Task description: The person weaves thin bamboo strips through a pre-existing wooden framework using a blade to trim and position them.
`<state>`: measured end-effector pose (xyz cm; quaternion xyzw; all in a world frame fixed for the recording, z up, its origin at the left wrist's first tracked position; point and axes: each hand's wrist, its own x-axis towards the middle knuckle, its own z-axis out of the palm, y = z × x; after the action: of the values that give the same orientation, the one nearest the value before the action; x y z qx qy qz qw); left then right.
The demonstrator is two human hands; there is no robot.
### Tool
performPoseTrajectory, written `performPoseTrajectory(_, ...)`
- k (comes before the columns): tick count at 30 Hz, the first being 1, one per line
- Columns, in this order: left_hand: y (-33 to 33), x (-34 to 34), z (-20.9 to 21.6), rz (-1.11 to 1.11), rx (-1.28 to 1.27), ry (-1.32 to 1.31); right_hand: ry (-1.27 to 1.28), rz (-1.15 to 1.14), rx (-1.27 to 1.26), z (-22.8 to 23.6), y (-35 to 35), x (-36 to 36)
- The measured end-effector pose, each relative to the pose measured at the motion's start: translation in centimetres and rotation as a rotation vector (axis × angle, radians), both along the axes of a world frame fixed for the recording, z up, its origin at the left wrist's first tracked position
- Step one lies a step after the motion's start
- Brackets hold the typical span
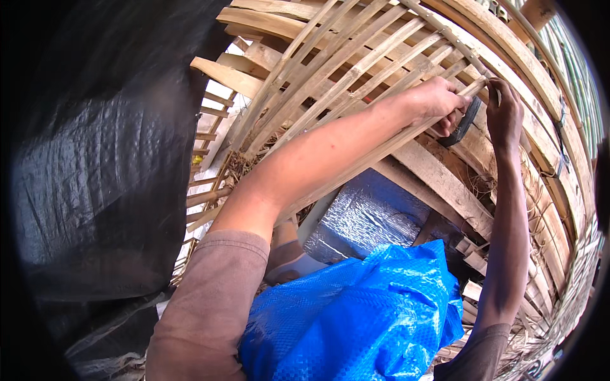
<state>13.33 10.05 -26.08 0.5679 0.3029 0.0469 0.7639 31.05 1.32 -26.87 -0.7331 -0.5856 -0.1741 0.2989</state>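
Note:
My left hand (438, 105) is closed around a pale bamboo strip (406, 134) near its upper end, where the strip meets a thin crossbar (454, 39). Opposite it, my right hand (506, 114) has its fingertips pinched together at the tip of that strip. Whatever lies between those fingertips is too small or hidden to make out. Just below my left hand is a dark, block-like piece (462, 122); its kind does not show. Several similar strips (356, 73) fan out from the crossbar toward the lower left.
Stacked wooden planks (438, 168) lie beneath the strips. A blue tarp (356, 311) covers the area right in front of me, with a silvery foil sheet (368, 216) beyond it. Black plastic sheeting (95, 190) hangs at the left. Thin green poles (572, 70) stand at the far right.

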Motion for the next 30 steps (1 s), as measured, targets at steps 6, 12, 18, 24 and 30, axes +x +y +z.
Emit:
performPoseTrajectory(6, -0.4, 1.8, 0.0, -0.003, -0.196, -0.065, -0.096, -0.064, -0.029, 0.4, 0.1, 0.6)
performPoseTrajectory(12, 0.4, 2.0, -0.6, -0.034, -0.225, -0.081, -0.099, -0.079, -0.089, 0.5, 0.3, 1.2)
performPoseTrajectory(18, 0.9, 1.0, 0.0, -0.028, -0.179, -0.142, -0.014, -0.14, -0.063, 0.8, 0.1, 2.9)
performPoseTrajectory(24, -0.3, -1.9, 0.0, 0.093, 0.182, 0.068, 0.172, -0.035, -0.14, 0.7, -2.2, 2.1)
performPoseTrajectory(30, -4.7, -0.1, -3.0, 0.149, 0.577, 0.017, 0.012, -0.08, -0.118, 0.1, -4.8, 2.4)
